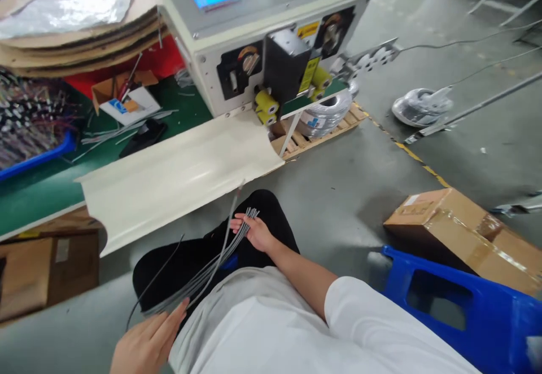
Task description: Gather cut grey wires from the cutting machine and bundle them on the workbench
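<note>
A bundle of grey cables [212, 267] lies across my lap, over the black trousers. Near its upper end my right hand [256, 232] holds the bundle between thumb and palm, with the cut ends sticking out past the thumb. At the lower end my left hand [148, 334] rests against the cables, its fingers stretched out and close together. One cable rises apart from the bundle toward the edge of the cream metal tray [182, 176]. A thin dark cable [154, 278] curves away on the left.
Behind the tray stands a machine [237, 35] with a lit blue display and yellow rollers. A blue bin of wires [38, 157] and a small box [127, 103] are on the green table at left. Cable coils, cartons [466, 233] and a blue plastic stool [486, 300] are at right.
</note>
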A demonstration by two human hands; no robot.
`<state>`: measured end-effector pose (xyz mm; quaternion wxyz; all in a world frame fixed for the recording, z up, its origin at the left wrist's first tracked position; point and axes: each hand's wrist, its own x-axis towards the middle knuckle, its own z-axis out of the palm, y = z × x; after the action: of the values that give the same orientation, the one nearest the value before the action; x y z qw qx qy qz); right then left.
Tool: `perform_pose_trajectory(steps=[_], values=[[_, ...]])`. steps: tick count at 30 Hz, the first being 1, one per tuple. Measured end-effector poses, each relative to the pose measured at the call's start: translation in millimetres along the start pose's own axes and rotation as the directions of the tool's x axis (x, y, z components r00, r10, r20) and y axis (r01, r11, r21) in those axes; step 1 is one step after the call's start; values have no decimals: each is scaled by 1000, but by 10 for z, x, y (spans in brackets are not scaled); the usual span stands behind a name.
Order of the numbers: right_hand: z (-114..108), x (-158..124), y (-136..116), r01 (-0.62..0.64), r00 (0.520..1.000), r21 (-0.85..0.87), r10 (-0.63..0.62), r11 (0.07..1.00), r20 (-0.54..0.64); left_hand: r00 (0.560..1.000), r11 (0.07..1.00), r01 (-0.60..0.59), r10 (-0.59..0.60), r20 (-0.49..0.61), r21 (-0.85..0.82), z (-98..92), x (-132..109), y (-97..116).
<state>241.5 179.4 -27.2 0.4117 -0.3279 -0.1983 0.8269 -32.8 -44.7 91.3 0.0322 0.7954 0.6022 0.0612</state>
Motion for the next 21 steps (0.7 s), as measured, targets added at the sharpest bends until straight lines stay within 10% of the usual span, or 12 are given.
perform_pose_trajectory(steps=[4, 9, 21], values=[[-3, -40, -4, -3, 1000, -1, 3, 1000, 26, 927, 968, 251, -249, 282, 27, 123, -99, 266], [26, -19, 48, -18, 995, -38, 15, 999, -95, 798, 876, 478, -465, 383, 68, 111, -188, 415], [82, -3, 128, 56, 989, -32, -60, 998, -138, 804, 879, 476, -447, 392, 27, 65, -150, 448]])
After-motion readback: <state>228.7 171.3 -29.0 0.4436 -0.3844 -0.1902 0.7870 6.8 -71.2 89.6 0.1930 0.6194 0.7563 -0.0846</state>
